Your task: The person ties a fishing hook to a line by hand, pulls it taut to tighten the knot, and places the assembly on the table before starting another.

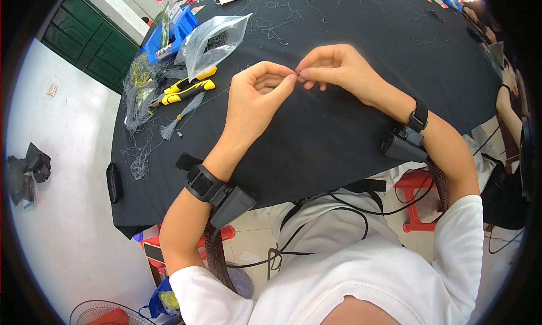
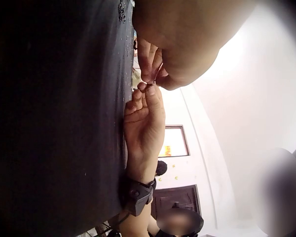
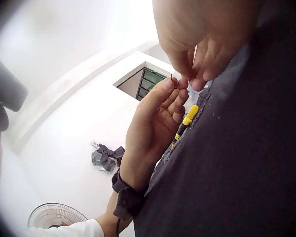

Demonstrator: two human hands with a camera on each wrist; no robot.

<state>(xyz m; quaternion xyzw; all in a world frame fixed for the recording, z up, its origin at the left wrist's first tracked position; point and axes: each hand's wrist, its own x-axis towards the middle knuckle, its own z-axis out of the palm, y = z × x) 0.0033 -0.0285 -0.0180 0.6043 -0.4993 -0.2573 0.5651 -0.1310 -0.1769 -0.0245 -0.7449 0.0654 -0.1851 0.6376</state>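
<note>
Both hands meet over the black-covered table [image 1: 316, 156], fingertips close together. My left hand [image 1: 257, 96] pinches a thin dark strand [image 3: 171, 77] between thumb and forefinger; a short end sticks up past the thumb in the right wrist view. My right hand [image 1: 344, 71] pinches at the same strand from the other side, thumb against forefinger. Most of the strand is hidden by the fingertips. Left of the hands lie yellow-and-black pliers [image 1: 189, 91], beside a tied bundle of grey cord [image 1: 183, 117].
A clear plastic bag [image 1: 217, 43] stands near a blue bin [image 1: 175, 34] at the back left. Tangled grey cord [image 1: 138, 93] covers the left edge, with loose strands [image 1: 271, 29] farther back. A black case [image 1: 114, 183] is at the left edge. Another person's arm [image 1: 511, 99] shows at right.
</note>
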